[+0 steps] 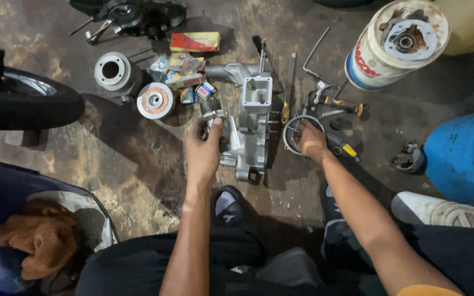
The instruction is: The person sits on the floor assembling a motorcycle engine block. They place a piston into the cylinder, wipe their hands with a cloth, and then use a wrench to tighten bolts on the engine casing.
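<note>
**Small round part held over the engine casing**

Stained concrete floor is serving as our workbench, and we are squatting over it with parts spread in front of our knees. Our left hand is holding a small dark cylindrical part with a bright metal band, fingers and thumb clamped around it from below; it is sitting just above the fingertips, touching the left edge of the grey aluminium engine casing. That casing is lying with its long axis running away from us, directly between our two hands, and the left hand is the nearer one to it.

Our right hand is reaching forward with the forearm stretched out and is resting on a thin metal ring just right of the casing; the fingers are curled down, though we cannot tell whether they are actually gripping the ring or only pressing on it.

Farther out, a yellow-handled screwdriver is lying beside the right hand, a finned cylinder and a round disc with a copper-coloured centre are sitting to the left among small cardboard boxes, and a white bucket and a blue drum are standing at the right. A tyre is showing at the left edge.
</note>
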